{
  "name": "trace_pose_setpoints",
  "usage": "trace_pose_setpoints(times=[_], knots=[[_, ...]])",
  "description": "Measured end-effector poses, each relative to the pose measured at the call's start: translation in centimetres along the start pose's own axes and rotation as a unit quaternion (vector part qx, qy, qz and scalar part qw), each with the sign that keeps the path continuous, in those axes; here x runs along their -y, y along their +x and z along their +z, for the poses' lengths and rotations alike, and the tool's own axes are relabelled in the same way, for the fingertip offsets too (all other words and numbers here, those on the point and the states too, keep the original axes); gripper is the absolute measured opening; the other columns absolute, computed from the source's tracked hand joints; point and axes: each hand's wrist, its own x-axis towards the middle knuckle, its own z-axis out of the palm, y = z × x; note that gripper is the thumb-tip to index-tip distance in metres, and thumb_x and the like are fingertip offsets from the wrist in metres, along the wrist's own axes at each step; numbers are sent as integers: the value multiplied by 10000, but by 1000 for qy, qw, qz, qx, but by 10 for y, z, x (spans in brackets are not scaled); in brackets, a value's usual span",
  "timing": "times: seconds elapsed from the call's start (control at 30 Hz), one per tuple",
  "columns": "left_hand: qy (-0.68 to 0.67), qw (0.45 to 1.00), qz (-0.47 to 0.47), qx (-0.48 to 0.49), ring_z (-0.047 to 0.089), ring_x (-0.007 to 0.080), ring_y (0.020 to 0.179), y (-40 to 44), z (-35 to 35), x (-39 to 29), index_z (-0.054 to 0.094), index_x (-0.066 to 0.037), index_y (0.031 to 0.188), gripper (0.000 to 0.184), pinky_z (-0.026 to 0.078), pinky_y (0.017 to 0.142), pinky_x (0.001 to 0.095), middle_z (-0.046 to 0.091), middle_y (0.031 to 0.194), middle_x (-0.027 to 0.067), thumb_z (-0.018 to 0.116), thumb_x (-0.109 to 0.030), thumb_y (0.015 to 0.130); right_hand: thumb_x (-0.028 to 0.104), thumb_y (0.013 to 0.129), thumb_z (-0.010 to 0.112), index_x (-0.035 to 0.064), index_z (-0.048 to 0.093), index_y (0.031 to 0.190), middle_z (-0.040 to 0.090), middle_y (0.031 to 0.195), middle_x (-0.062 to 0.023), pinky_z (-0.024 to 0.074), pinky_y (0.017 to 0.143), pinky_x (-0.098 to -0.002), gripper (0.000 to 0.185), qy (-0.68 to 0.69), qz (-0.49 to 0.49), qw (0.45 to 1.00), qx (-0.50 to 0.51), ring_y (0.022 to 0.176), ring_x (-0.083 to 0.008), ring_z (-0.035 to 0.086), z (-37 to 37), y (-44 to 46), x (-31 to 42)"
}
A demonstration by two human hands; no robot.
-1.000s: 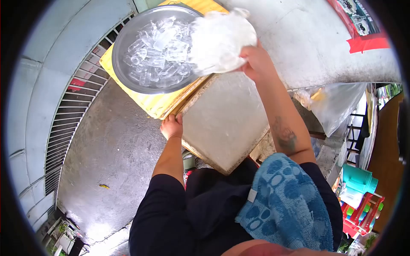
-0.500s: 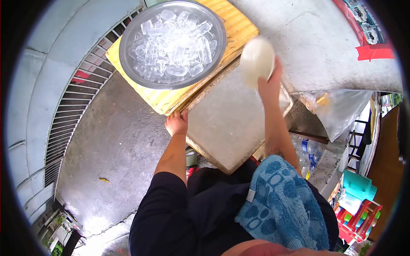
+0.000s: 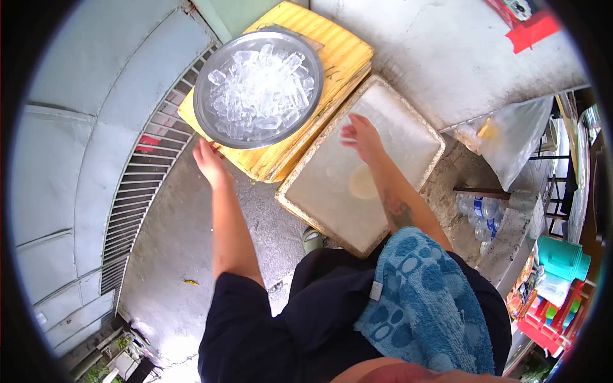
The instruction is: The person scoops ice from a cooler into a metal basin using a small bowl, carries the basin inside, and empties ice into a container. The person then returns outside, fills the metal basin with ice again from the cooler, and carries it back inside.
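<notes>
A grey metal basin (image 3: 225, 135) heaped with clear ice pieces (image 3: 265, 92) sits on a yellow, wood-like slab (image 3: 345, 60). My left hand (image 3: 209, 163) is at the slab's lower left edge, close beneath the basin's rim; its fingers are apart and hold nothing. Over the pale grey box (image 3: 332, 214) beside the slab hovers my right hand (image 3: 363, 135), slightly blurred, empty, fingers loosely spread and pointing towards the basin. A cream round bowl (image 3: 363, 183) lies inside the box, partly hidden behind my right forearm.
A barred grate (image 3: 137, 191) and grey metal panels run along the left. Plastic bottles (image 3: 482, 214), a clear plastic bag (image 3: 511, 140) and a teal container (image 3: 562, 258) stand at the right. A blue towel (image 3: 424, 306) hangs at my front. Concrete floor (image 3: 172, 249) lies below.
My right hand has let go of the bowl, now in the box, and moved left towards the basin. My left hand has shifted left and up along the slab. The view has turned a little.
</notes>
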Motion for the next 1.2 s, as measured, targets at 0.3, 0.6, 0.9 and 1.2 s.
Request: trace_pose_setpoints(times=[0.3, 0.6, 0.9, 1.2], knots=[[83, 978, -113, 155, 424, 92, 422, 23, -11, -15, 520, 8, 940, 163, 310, 365, 223, 467, 558, 11, 535, -29, 783, 357, 799, 550, 24, 498, 1059, 586, 866, -155, 480, 652, -394, 425, 256, 1, 966, -44, 740, -252, 578, 83, 73, 14], [3, 914, -260, 313, 538, 235, 937, -77, -8, -1, 474, -39, 1078, 344, 461, 770, 365, 552, 1028, 93, 555, -11, 745, 358, 657, 654, -41, 586, 887, 603, 835, -218, 448, 638, -382, 465, -56, -106, 939, -323, 761, -329, 587, -32, -38, -52], [70, 822, -357, 438, 580, 216, 754, -266, 54, 17, 514, -18, 970, 346, 497, 643, 336, 578, 854, 73, 537, 111, 649, 171, 687, 669, 12, 570, 951, 578, 766, -88, 428, 552, -332, 324, 130, -41, 930, -340, 634, -157, 541, -226, -232, -4], [97, 710, -383, 583, 512, 287, 927, -391, 215, 12, 443, -6, 1068, 429, 417, 809, 424, 513, 1020, 162, 527, 41, 650, 236, 700, 674, 45, 611, 894, 594, 761, -56, 434, 643, -308, 280, 2, -31, 849, -527, 720, -154, 544, -350, -382, 132]])
